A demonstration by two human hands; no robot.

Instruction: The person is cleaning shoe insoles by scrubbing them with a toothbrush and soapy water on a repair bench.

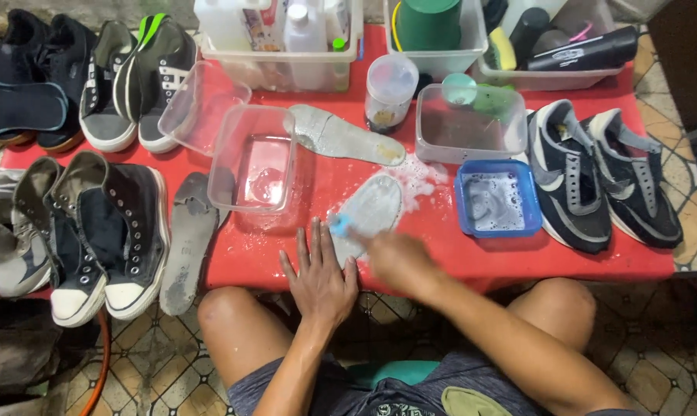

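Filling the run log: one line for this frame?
left hand: flat, pinning insole | right hand: blurred, blue brush on insole | red table: wet

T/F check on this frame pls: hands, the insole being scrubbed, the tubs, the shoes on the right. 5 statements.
1. The left hand lies flat, fingers spread, on the red table. True.
2. The right hand works a blue brush on the soapy insole. True; the hand is motion-blurred.
3. The small blue tub is dry and empty. False: it holds foamy water.
4. The pair of dark sneakers at the table's right still has laces. False: the eyelets look empty.
5. The second grey insole sits inside the clear container. False: it lies on the table beside it.
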